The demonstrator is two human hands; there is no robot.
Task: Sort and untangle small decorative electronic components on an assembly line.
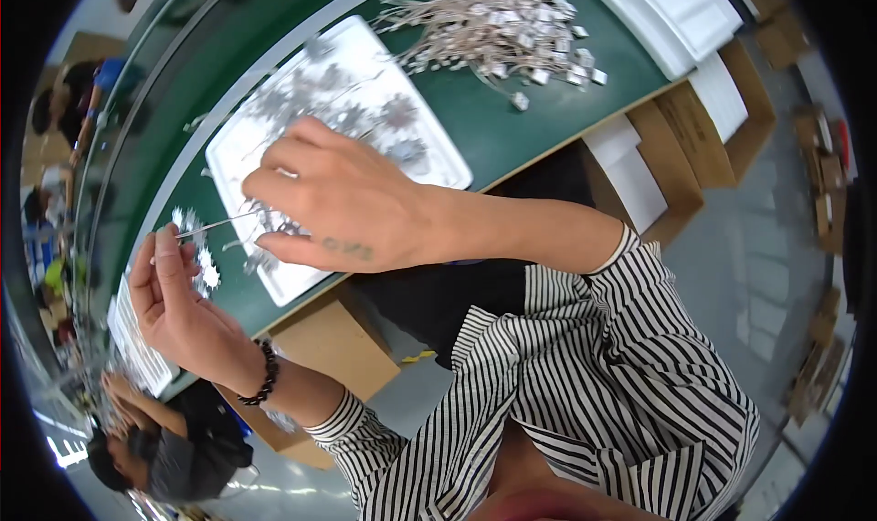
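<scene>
In the head view, the wire (212, 225) lies between the two hands, above the left part of the surface (621, 60) and the left edge of the white tray (445, 167); the left hand (187, 315) has its thumb and fingers pinched together on the wire's left end; the right hand (338, 192) arches over the tray at the other end, its thumb and forefinger apart, and I cannot tell whether its fingers clamp the wire. The wire looks thin, light and fairly stiff, yet probably easy to bend; its smooth look suggests it could slip, so a fingertip pinch close to each end should suit it, with little force.

The tray holds loose, tangled clumps of silver parts (402, 115), partly hidden by the right hand; to its right, a heap of leads (512, 28) with white ends lies directly on the surface; small white pieces (210, 270) lie to the left, just beyond the left hand; at the far right stands a white bin (690, 19); beside the surface on the right, an open carton (667, 137) holds white sheets (630, 169).
</scene>
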